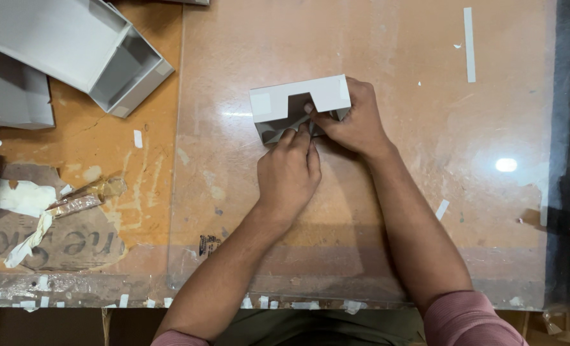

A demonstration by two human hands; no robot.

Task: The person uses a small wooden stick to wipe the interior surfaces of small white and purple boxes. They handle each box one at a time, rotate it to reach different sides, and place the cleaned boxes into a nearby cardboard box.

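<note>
Both hands work on one small grey box point(296, 106), a folded card piece with a notch cut in its upper edge. The right hand point(357, 122) is closed on the box's right end, fingers wrapped over the far edge and thumb pressed into the notch area. The left hand point(289, 173) comes up from below, fingertips pinched against the box's lower fold, touching the right thumb. The box lies flat on a clear sheet point(374, 218) that covers most of the table point(144, 166).

Just left of the grip, the box's free end carries a pale tape patch. Right of the grip and well apart, a long white strip point(469, 45) is stuck to the sheet, with a shorter bit point(442, 209) lower down. Left of the grip and well apart, off the sheet, sits a larger open grey tray point(73, 48) with a divided end compartment. Below that, far left, lie crumpled white paper point(22, 198) and a twist of clear tape point(83, 197). Small tape scraps point(262, 302) line the near edge, below the forearms.
</note>
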